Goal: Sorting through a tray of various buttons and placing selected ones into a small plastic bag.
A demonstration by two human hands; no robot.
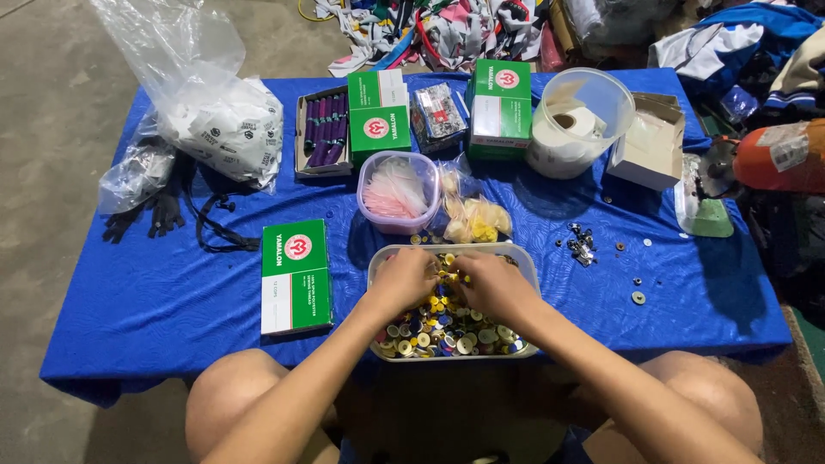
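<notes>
Both hands, left (404, 279) and right (491, 282), are buried side by side in the tray (526, 273) of mixed buttons (443, 331), fingers curled down as if sifting; whether either pinches one, I cannot tell. Beyond the tray stand a pink tub (398, 192) and bagged yellow pieces (477, 219), close to reach, and farther beyond it green boxes (500, 107) line up.

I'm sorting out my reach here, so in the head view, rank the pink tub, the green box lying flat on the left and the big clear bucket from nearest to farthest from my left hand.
From the left hand:
1. Pink tub, just beyond the hand.
2. Green box, lying flat to the left.
3. Clear bucket, far back on the right.
</notes>
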